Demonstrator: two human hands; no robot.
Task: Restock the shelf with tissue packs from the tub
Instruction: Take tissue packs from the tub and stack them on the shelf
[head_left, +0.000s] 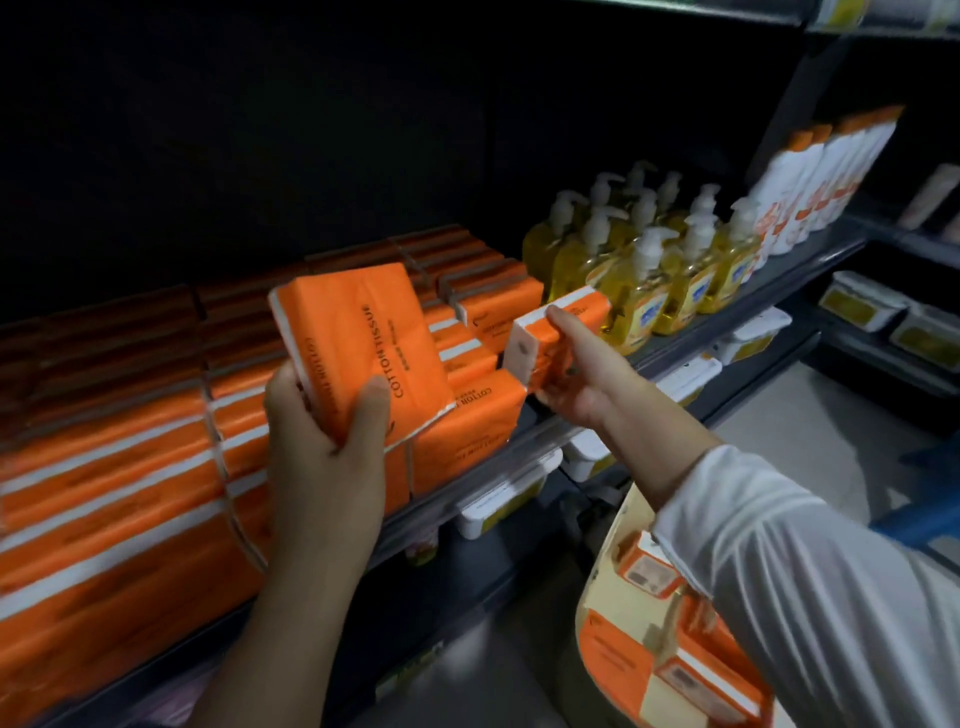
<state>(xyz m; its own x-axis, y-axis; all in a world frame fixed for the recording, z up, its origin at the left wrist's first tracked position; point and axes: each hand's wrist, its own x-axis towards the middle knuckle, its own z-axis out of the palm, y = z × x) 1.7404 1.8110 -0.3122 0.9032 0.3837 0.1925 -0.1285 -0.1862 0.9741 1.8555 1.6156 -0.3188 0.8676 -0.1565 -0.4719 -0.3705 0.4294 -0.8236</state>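
Observation:
My left hand (322, 415) grips an orange tissue pack (358, 332) by its lower end, raised and tilted in front of the shelf (519, 441). My right hand (576, 369) holds a second orange tissue pack (545, 332) from below, with the thumb on top, at the right end of the tissue rows next to the soap bottles. Orange tissue packs (104, 493) fill the shelf in stacked rows to the left. The cream tub (613, 597) sits low at the right, partly behind my right sleeve, with several orange packs (613, 654) inside.
Yellow pump soap bottles (649, 270) stand on the same shelf right of the tissues, with white and orange bottles (810, 187) beyond them. White lidded boxes (504, 499) sit on the lower shelf. A blue object (924, 514) lies on the floor at the right.

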